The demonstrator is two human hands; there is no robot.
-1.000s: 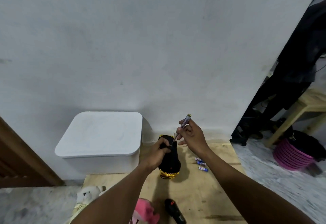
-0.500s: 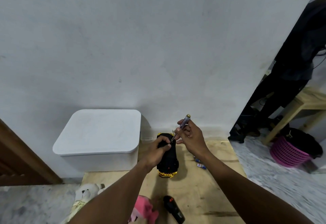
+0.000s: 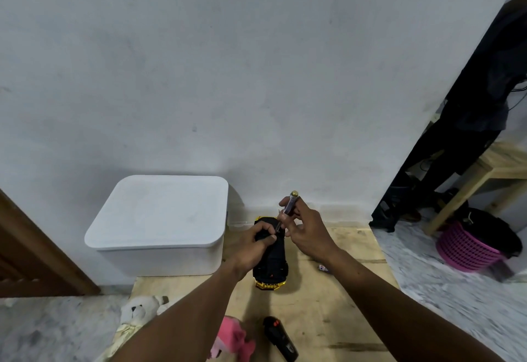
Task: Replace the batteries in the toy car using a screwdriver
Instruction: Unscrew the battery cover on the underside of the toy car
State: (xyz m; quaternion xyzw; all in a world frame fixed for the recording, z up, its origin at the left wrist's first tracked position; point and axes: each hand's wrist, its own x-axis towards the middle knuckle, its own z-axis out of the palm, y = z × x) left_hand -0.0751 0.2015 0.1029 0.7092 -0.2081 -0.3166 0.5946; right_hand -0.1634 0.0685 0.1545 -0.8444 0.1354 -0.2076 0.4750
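Both occupied | left hand [image 3: 252, 249] grips toy car [image 3: 272, 266] | right hand [image 3: 309, 229] pinches tilted screwdriver [image 3: 290, 205], tip at toy car

The toy car [image 3: 271, 264] lies black underside up, gold body beneath, just right of the white box [image 3: 159, 219]. The slim, gold-capped screwdriver [image 3: 292, 200] leans tip-down on the car's far end.

Dim, flat indoor light; soft shadows on the wall [image 3: 256, 62]; edges bowed and smeared.
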